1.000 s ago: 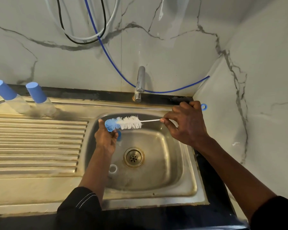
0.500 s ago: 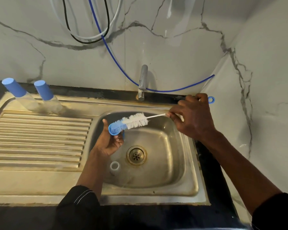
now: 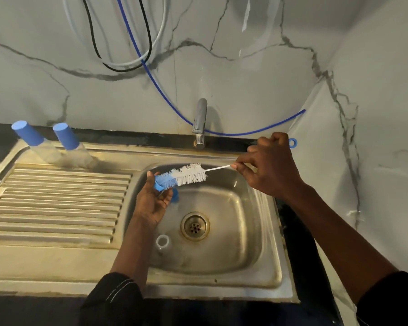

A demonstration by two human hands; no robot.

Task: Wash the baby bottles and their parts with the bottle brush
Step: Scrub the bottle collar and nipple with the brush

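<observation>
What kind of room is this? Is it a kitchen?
Most likely a kitchen, at the washing-up corner: a steel sink with a ribbed draining board, a tap behind it, and two blue-capped baby bottles standing left of the basin.

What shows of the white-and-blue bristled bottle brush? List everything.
The white-and-blue bottle brush has white bristles, blue ones at the tip, a thin white stem and a blue loop. It lies nearly level above the steel sink. The right hand pinches the stem; the tip meets a small blue plastic part held by the left hand.
</observation>
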